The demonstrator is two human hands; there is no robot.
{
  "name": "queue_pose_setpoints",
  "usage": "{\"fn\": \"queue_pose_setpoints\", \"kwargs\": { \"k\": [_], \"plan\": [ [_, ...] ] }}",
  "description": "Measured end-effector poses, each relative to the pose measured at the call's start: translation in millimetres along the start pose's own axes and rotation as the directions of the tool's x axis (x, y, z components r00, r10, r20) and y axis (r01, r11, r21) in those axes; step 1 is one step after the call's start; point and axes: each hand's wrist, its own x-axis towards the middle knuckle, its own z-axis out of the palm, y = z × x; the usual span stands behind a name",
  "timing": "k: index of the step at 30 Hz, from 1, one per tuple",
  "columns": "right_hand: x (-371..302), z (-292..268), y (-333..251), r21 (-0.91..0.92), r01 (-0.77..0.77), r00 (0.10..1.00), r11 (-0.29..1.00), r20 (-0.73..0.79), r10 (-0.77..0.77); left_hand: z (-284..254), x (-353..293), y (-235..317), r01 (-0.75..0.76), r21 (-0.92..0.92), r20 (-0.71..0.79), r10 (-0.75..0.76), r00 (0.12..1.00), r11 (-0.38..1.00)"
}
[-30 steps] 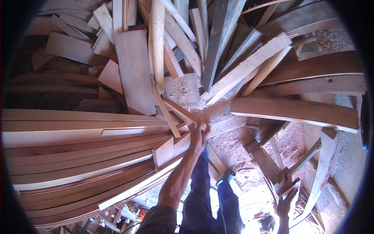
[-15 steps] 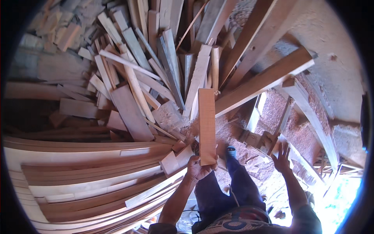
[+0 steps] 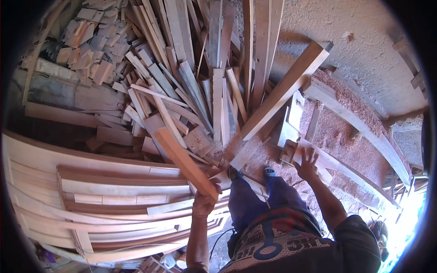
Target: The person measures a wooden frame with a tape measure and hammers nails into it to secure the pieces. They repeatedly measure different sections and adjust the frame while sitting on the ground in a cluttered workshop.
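Note:
In my left hand (image 3: 205, 200) is a reddish-brown wooden board (image 3: 185, 161), gripped at its near end. It slants up and away to the left, its far end over the scrap pile. My right hand (image 3: 307, 164) is raised to the right with its fingers spread and nothing in them. Just beyond those fingers is a small wooden block (image 3: 288, 151), at the end of a long pale timber (image 3: 350, 170). I cannot tell whether the fingers touch either one.
Long planks (image 3: 216, 38) lean upright at the back, and a thick beam (image 3: 287, 93) slopes across at right. Curved boards (image 3: 123, 186) are stacked at left. Small offcuts (image 3: 93, 50) are heaped at the far left. Sawdust (image 3: 334, 120) covers ground at the right.
The board has swung from upright in front of me to a leftward slant, still in my left hand. My right hand has shifted left toward the small block. The whole view has turned.

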Motion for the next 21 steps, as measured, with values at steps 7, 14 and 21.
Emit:
{"fn": "queue_pose_setpoints", "kwargs": {
  "k": [7, 14, 21],
  "plan": [
    [4.5, -51.2, -20.6, 0.155, -0.108, 0.944, 0.982, 0.325, 0.053, 3.6, -71.7, -58.2, -0.178, -0.117, -0.334, 0.131, 0.934, 0.977],
    [2.9, -56.2, -19.6, 0.144, -0.083, 0.942, 0.986, 0.333, 0.03, -1.8, -120.1, -88.5, -0.114, 0.013, -0.552, 0.102, 0.828, 0.993],
    [5.0, -36.2, -2.8, 0.103, 0.06, 0.978, 0.993, 0.195, -0.08, -21.0, -119.1, -79.5, 0.173, 0.096, -0.623, -0.076, 0.779, 0.98]
  ]
}}
